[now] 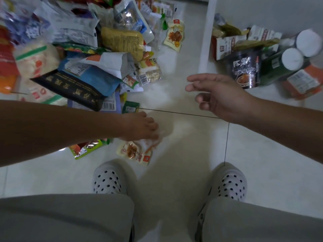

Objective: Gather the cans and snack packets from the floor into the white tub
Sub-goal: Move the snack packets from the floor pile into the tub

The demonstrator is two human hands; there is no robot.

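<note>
Left hand [139, 127] gripped a crinkly pale plastic snack packet [134, 151] on open glossy tile. Right hand [220, 96] hovered, fingers spread, beside the smooth white plastic tub [205, 41], which held 2 white-lidded green cans [276, 67].

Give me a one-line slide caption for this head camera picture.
Left hand touches a small snack packet on the floor while the open right hand hovers beside the white tub.

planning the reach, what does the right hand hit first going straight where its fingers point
The right hand would likely meet the clear barcoded packet first; only bare floor lies between, depth unclear.
</note>
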